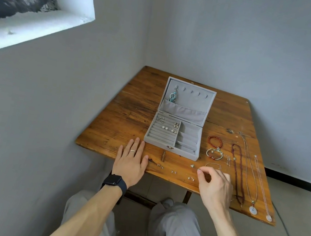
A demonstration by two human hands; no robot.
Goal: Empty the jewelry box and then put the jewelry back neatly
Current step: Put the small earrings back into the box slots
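The left hand (131,162) lies flat on the bench (123,117), fingers straight and spread, likely bracing beside the open box (173,140). The box sits mid-bench, earrings (166,127) in its slots and a pendant (172,97) hung in the lid. Loose studs (173,171) line the near edge. The right hand (213,187), wrist raised, pinches a small piece (198,170) between thumb and forefinger. Bracelets (218,149) and necklaces (251,209) lie in rows, probably for sorting.
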